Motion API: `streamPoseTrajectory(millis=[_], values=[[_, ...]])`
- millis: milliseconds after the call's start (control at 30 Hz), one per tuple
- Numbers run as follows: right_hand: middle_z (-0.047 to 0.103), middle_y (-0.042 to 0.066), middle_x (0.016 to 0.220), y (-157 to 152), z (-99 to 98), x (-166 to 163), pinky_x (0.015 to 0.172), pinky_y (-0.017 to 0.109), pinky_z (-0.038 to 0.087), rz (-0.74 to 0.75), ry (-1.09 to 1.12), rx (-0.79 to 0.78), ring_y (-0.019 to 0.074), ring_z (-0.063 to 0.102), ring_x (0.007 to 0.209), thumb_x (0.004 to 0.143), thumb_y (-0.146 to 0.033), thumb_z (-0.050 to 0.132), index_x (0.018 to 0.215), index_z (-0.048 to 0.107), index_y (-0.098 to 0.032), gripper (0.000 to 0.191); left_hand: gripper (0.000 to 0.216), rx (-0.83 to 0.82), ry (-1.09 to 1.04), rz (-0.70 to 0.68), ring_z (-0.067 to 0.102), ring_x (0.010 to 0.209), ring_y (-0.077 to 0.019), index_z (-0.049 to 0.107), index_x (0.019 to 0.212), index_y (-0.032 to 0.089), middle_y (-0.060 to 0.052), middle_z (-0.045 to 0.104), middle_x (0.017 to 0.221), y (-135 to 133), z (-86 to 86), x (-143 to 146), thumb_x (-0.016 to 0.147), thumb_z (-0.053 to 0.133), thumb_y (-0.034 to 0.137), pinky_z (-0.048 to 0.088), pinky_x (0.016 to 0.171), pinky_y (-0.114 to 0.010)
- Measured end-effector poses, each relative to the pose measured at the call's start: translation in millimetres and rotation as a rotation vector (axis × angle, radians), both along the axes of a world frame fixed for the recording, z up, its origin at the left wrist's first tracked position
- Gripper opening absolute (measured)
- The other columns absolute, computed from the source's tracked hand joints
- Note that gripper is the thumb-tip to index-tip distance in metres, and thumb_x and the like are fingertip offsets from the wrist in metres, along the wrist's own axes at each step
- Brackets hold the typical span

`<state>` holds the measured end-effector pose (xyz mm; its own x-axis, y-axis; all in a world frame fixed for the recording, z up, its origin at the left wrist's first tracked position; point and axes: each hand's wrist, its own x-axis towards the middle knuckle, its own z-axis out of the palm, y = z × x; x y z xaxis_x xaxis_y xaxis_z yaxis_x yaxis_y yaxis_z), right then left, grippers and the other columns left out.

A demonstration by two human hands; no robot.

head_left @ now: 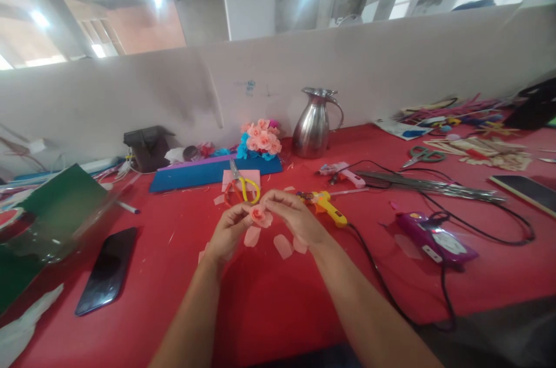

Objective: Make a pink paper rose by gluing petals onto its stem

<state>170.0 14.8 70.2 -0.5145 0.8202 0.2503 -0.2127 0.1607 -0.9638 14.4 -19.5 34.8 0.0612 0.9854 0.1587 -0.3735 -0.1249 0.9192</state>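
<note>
A small pink paper flower [259,215] is held up between my two hands, over the red table. My left hand [228,230] pinches it from the left side, fingers closed. From the right, my right hand [295,217] has its fingertips pressed together at the flower's upper edge. Loose pink paper petals [283,246] lie on the table below and between my hands. Just beyond my hands rest scissors [244,187] with yellow and red handles, partly on a pink paper sheet [255,174]. A yellow glue gun [328,207] lies right of my right hand.
Behind stand a bunch of pink paper flowers [264,139] and a steel jug [313,124]. A phone [106,270] lies left. On the right are a pink glue gun [347,174], metal wires [434,185], a purple power strip [434,239] with black cables, and green-handled scissors [423,155].
</note>
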Motion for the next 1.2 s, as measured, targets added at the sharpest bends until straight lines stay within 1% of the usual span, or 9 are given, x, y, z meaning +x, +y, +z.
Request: streamPoseTrajectory(millis=[100, 200, 333, 433, 533, 700, 933, 1100, 1200], values=[[0.054, -0.001, 0.069, -1.5, 0.4, -2.0, 0.065, 0.026, 0.038, 0.003, 0.023, -0.023, 0.0127, 0.048, 0.066, 0.082, -0.038, 0.050, 0.073, 0.059, -0.019, 0.023, 0.009, 0.013, -0.006, 0.002, 0.055, 0.077, -0.0131, 0.066, 0.075, 0.019, -0.002, 0.062, 0.079, 0.4, 0.1, 0.0, 0.070, 0.067, 0.026, 0.040, 0.076, -0.026], [0.053, -0.002, 0.068, -3.7, 2.9, -3.0, 0.065, 0.025, 0.038, 0.002, 0.012, -0.004, 0.0116, 0.047, 0.064, 0.080, -0.036, 0.054, 0.073, 0.058, -0.019, 0.018, 0.008, 0.038, 0.035, -0.020, 0.056, 0.077, -0.0139, 0.066, 0.073, 0.018, -0.003, 0.063, 0.077, 0.4, 0.7, 0.1, 0.072, 0.065, 0.026, 0.040, 0.078, -0.027], [0.051, -0.003, 0.067, -4.8, 4.0, -2.7, 0.063, 0.024, 0.038, -0.066, 0.010, 0.033, 0.0107, 0.047, 0.064, 0.077, -0.030, 0.058, 0.070, 0.056, -0.019, 0.013, 0.010, 0.030, 0.056, 0.008, 0.056, 0.076, -0.0142, 0.066, 0.075, 0.018, -0.003, 0.063, 0.076, 1.2, 0.1, 0.0, 0.072, 0.065, 0.027, 0.040, 0.078, -0.028], [0.053, -0.002, 0.072, -3.7, 2.2, -1.1, 0.065, 0.025, 0.038, -0.110, 0.014, 0.054, 0.0112, 0.049, 0.067, 0.078, -0.028, 0.055, 0.076, 0.057, -0.020, 0.008, 0.010, 0.008, 0.040, 0.023, 0.055, 0.074, -0.0129, 0.066, 0.074, 0.018, -0.002, 0.063, 0.076, 2.7, -2.1, -0.5, 0.070, 0.067, 0.027, 0.039, 0.076, -0.026], [0.056, -0.001, 0.077, -3.1, 1.8, 0.1, 0.068, 0.026, 0.040, -0.070, -0.001, 0.056, 0.0122, 0.051, 0.071, 0.077, -0.025, 0.054, 0.085, 0.058, -0.021, 0.010, 0.010, -0.001, 0.038, 0.042, 0.055, 0.074, -0.0125, 0.067, 0.075, 0.018, -0.002, 0.064, 0.078, 4.3, -5.1, -1.1, 0.070, 0.067, 0.027, 0.039, 0.076, -0.026], [0.060, 0.001, 0.082, -3.8, 2.4, -2.2, 0.073, 0.030, 0.042, -0.036, -0.038, 0.073, 0.0143, 0.056, 0.077, 0.076, -0.025, 0.057, 0.088, 0.058, -0.020, 0.012, 0.014, -0.019, 0.049, 0.107, 0.055, 0.077, -0.0129, 0.068, 0.079, 0.018, -0.002, 0.064, 0.080, 6.2, -7.1, -1.9, 0.069, 0.067, 0.028, 0.039, 0.076, -0.025], [0.060, 0.001, 0.077, -0.6, -6.7, -7.7, 0.070, 0.029, 0.043, -0.176, -0.061, 0.099, 0.0144, 0.057, 0.074, 0.077, -0.027, 0.057, 0.087, 0.057, -0.021, 0.012, 0.014, -0.025, 0.096, 0.169, 0.054, 0.076, -0.0117, 0.066, 0.079, 0.018, -0.001, 0.063, 0.080, 8.9, -9.1, -2.0, 0.070, 0.066, 0.029, 0.039, 0.073, -0.023], [0.054, -0.003, 0.068, 2.3, -14.4, -12.2, 0.056, 0.023, 0.037, -0.435, 0.008, 0.047, 0.0105, 0.049, 0.060, 0.074, -0.023, 0.054, 0.084, 0.057, -0.020, 0.011, 0.015, -0.058, 0.023, 0.303, 0.053, 0.071, -0.0099, 0.065, 0.077, 0.018, 0.000, 0.061, 0.076, 12.2, -15.7, -1.5, 0.067, 0.068, 0.029, 0.039, 0.067, -0.021], [0.052, -0.004, 0.063, 4.6, -17.7, -13.5, 0.054, 0.022, 0.036, -0.483, 0.037, 0.008, 0.0102, 0.047, 0.057, 0.073, -0.023, 0.053, 0.082, 0.057, -0.020, 0.010, 0.016, -0.080, -0.005, 0.334, 0.051, 0.066, -0.0082, 0.065, 0.077, 0.018, 0.000, 0.061, 0.074, 12.7, -17.7, 0.9, 0.066, 0.069, 0.029, 0.039, 0.064, -0.020]])
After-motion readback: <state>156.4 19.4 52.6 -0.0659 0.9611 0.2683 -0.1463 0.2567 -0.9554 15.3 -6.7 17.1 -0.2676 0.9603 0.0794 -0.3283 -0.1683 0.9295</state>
